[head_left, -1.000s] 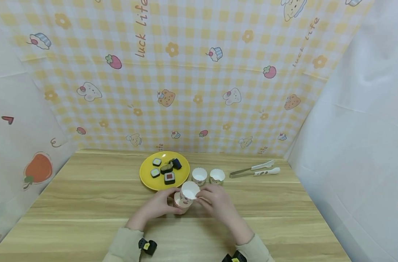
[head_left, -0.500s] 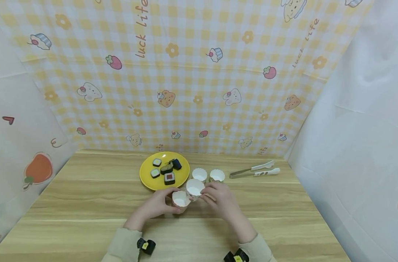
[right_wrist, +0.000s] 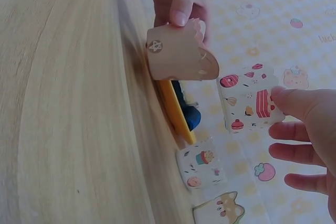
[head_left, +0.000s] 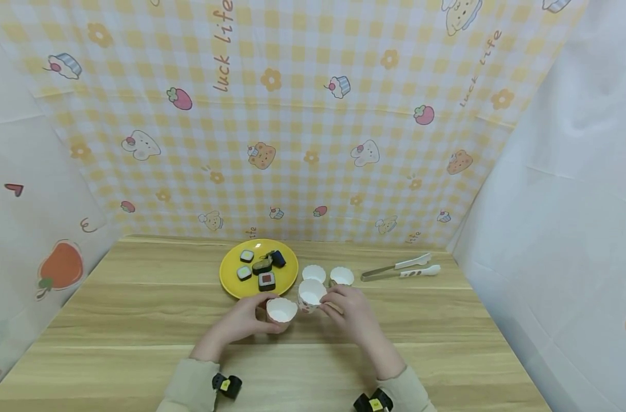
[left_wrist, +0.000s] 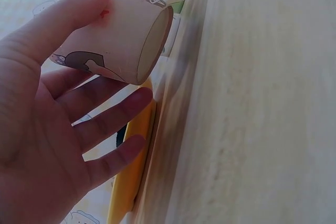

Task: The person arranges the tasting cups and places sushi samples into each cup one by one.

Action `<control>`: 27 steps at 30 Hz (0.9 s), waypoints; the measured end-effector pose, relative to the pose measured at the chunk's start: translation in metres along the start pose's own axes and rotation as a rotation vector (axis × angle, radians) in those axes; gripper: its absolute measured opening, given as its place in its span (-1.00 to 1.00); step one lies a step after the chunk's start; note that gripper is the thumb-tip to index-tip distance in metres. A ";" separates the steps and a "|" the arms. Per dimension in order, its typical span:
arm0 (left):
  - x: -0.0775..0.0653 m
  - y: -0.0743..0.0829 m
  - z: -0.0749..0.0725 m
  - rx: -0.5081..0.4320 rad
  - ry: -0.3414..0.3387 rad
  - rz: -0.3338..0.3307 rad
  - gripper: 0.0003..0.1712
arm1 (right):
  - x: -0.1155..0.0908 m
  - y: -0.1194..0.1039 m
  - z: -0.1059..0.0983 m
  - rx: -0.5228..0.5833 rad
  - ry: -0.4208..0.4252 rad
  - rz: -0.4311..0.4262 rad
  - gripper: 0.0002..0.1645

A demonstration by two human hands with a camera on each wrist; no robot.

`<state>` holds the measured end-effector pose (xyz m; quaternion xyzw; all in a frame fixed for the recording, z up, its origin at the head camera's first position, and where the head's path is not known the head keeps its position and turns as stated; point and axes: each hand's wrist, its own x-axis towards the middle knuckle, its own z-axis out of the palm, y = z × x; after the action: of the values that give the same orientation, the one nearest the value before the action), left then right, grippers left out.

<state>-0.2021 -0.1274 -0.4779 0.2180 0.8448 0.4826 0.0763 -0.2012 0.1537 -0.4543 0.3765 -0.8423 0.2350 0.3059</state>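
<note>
My left hand point(head_left: 246, 318) holds a pinkish paper baking cup point(left_wrist: 113, 32) between thumb and fingers, its mouth turned up in the head view. My right hand point(head_left: 351, 312) pinches a white paper baking cup point(right_wrist: 249, 98) printed with cakes and sweets by its rim. The two cups are side by side, a small gap between them. Behind them two more paper cups stand on the table, a white one point(right_wrist: 202, 163) with a cupcake print and one with an animal face point(right_wrist: 219, 209). The held white cup partly covers the nearer one in the head view.
A yellow plate point(head_left: 230, 278) with several toy sushi pieces point(head_left: 266, 280) lies behind my left hand. Tongs point(head_left: 400, 267) with white handles lie at the back right. A yellow checked cloth point(head_left: 313, 114) hangs behind the wooden table point(head_left: 112, 320).
The white cup was over the pinkish cup's mouth; my right hand has drawn it away up and to the right. My left hand has shifted slightly left with the pinkish cup.
</note>
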 end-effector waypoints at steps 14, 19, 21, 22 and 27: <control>-0.001 0.000 -0.004 0.029 0.020 0.001 -0.17 | -0.007 0.006 0.008 -0.061 -0.079 0.059 -0.87; -0.001 -0.001 -0.004 0.033 0.027 0.008 -0.18 | -0.009 0.008 0.011 -0.063 -0.079 0.054 -0.86; -0.001 0.000 -0.004 0.028 0.028 0.007 -0.17 | -0.010 0.009 0.012 -0.065 -0.083 0.053 -0.86; -0.001 0.000 -0.004 0.025 0.028 0.004 -0.16 | -0.011 0.009 0.013 -0.070 -0.086 0.053 -0.86; -0.001 0.002 -0.005 0.016 0.023 -0.006 -0.17 | -0.013 0.011 0.016 -0.097 -0.122 0.074 -0.87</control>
<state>-0.2021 -0.1310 -0.4743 0.2103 0.8503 0.4779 0.0662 -0.2080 0.1569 -0.4766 0.3437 -0.8830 0.1816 0.2629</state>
